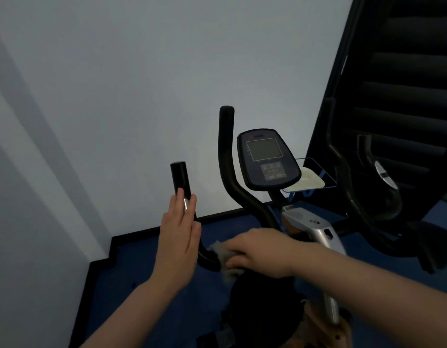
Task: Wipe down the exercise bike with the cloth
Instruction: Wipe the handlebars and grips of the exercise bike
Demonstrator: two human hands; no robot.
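console (267, 159) beside handlebar (227, 156), wall (117, 96) behind

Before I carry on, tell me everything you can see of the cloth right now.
The cloth is a small grey-beige rag that looks soft, bunched up rather than spread flat. The right hand grips it with curled fingers and presses it against the lower bend of the black handlebar. Crumpled folds stick out left of and below the hand; the rest is hidden beneath it. It is blurred, so weave and dampness cannot be told. The left hand does not touch it.

Grey cloth (223, 254), black bike handlebars (227, 156), blue floor (142, 272).
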